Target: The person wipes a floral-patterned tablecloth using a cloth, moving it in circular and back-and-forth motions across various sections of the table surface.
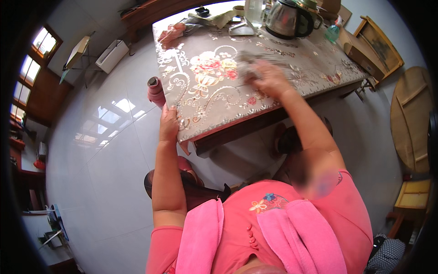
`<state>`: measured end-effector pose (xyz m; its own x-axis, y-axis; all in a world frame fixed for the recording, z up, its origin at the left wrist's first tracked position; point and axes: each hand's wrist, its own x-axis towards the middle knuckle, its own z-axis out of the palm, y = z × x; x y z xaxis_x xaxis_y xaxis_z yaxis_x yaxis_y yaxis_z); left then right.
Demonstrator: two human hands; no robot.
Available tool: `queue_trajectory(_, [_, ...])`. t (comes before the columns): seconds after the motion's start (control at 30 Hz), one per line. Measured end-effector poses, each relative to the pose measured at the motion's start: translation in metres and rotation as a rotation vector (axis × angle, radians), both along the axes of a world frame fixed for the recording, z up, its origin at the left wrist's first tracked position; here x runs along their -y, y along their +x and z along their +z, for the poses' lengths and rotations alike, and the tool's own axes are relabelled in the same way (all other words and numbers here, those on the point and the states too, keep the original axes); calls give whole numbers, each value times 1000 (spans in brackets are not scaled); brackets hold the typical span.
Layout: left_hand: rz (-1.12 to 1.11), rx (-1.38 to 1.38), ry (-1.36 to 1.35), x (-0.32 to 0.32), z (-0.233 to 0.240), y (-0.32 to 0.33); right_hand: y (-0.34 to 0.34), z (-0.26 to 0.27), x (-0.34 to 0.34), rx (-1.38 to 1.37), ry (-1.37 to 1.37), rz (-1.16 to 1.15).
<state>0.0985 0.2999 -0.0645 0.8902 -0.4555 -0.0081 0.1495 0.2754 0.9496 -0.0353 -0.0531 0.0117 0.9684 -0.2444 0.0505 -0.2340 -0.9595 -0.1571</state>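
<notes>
A table under a floral tablecloth (pixel 212 99) stands before me. My right hand (pixel 268 77) presses a greyish cloth (pixel 251 65) on the tablecloth, right of the printed flower vase; hand and cloth are blurred. With my left hand (pixel 169 120) I grip the tablecloth's left edge near the front corner. Just beyond that hand, a reddish bottle or flask (pixel 155 89) with a dark top stands beside the table edge. Crumpled cloths, one pink (pixel 172 33) and one grey-green (pixel 219 21), lie at the far left of the tabletop.
An electric kettle (pixel 282 20), a clear jug (pixel 253 12), a green spray bottle (pixel 332 31) and a cardboard box (pixel 361 54) are at the table's back and right. A white bin-like container (pixel 112 56) stands on the floor at left. An oval board (pixel 412 120) leans at right.
</notes>
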Motion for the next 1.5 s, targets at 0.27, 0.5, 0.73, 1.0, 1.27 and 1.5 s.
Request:
queue_trajectory(0.27, [44,49,21,0,-16,4,-17,-16,-21,-31,-89,-42])
queue_trajectory(0.5, [54,82,72,1,-18,5,74,-6,-84,2,-97,188])
queue_trajectory(0.73, [80,54,130,0,3,-7,221,-3,-66,-72,-86,-52])
queue_trajectory(1.0, [73,63,108,-1,12,-13,281,-5,-52,-56,-58,-135])
queue_trajectory(1.27, [71,77,47,-1,-1,-5,181,-13,-65,-63,-110,96])
queue_trajectory(1.5, [37,50,8,2,-2,-1,1,-5,-86,28,-83,342])
